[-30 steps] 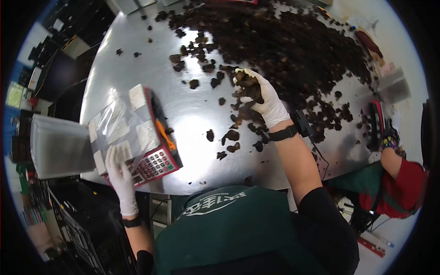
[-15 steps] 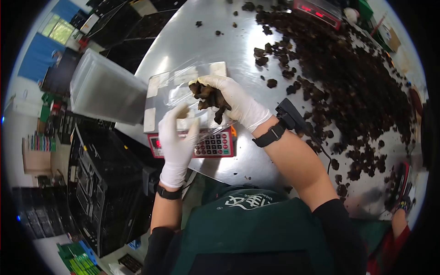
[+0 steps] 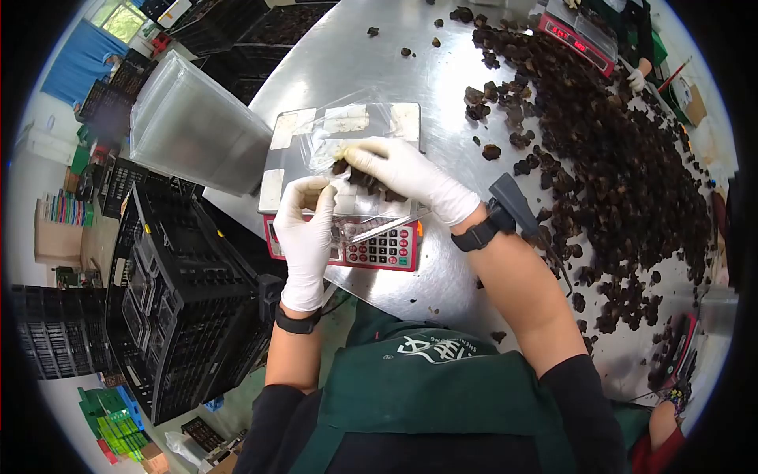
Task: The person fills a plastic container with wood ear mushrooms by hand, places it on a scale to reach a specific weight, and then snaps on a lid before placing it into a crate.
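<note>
My gloved right hand point(image 3: 403, 174) is closed round several dark brown, mushroom-like pieces point(image 3: 367, 183) above the scale's plate. On the left, my gloved left hand point(image 3: 306, 229) pinches the edge of a clear plastic bag point(image 3: 320, 150), thumb and fingertips together. The bag lies spread beneath and beside both hands, and part of its outline is hard to make out. Under them stands the scale point(image 3: 407, 118) with patches of tape on its plate. Its red front panel with a keypad point(image 3: 381, 251) faces me, partly covered by my left hand.
Dark pieces point(image 3: 608, 166) lie in a big heap on the metal table point(image 3: 442, 71). Clear containers point(image 3: 197, 130) stand left of the scale, above black crates point(image 3: 181, 316). A second scale point(image 3: 576, 43) is at the back, near a co-worker's gloved hand point(image 3: 636, 80). Another person's arm shows lower right.
My right hand has lowered the dark pieces toward the bag. My left hand's fingers have closed on the bag's edge. The view has shifted, and a co-worker's hand now shows at the upper right.
</note>
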{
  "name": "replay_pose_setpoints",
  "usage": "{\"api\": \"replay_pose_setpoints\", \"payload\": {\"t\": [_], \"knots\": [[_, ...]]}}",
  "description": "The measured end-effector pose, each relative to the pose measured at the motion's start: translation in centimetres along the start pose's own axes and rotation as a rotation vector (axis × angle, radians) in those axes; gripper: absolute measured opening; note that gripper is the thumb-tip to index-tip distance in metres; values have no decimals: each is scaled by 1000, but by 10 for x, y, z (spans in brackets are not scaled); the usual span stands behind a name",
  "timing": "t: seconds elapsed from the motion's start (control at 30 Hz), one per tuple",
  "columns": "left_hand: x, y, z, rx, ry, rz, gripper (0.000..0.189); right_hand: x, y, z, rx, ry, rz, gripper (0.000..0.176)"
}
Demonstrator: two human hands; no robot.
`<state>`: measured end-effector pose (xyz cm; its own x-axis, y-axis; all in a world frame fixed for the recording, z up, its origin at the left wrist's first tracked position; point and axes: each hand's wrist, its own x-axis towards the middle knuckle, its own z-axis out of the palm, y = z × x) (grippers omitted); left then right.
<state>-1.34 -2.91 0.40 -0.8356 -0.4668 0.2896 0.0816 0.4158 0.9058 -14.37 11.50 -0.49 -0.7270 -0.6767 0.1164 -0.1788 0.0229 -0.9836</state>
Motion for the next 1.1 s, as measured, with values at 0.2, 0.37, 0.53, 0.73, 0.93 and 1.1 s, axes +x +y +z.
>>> {"api": "replay_pose_setpoints", "payload": {"t": [0.2,0.37,0.53,0.73,0.93,1.1], "knots": [[-6,-11,-5,-38,22,-44,13,-4,-24,-24,-328,75,-296,33],[-17,0,-3,78,-18,65,10,-35,-63,-43,-150,126,-101,34],[-35,13,17,138,-112,133,15,-30,-21,-21,-257,56,-310,36],[-42,18,16,163,-161,178,20,-50,-45,-29,-235,172,-321,30],[-63,33,35,190,-301,402,34,-132,-37,-16,-50,-75,160,46],[-40,60,34,170,-635,522,33,-187,-11,-12,490,130,412,34]]}}
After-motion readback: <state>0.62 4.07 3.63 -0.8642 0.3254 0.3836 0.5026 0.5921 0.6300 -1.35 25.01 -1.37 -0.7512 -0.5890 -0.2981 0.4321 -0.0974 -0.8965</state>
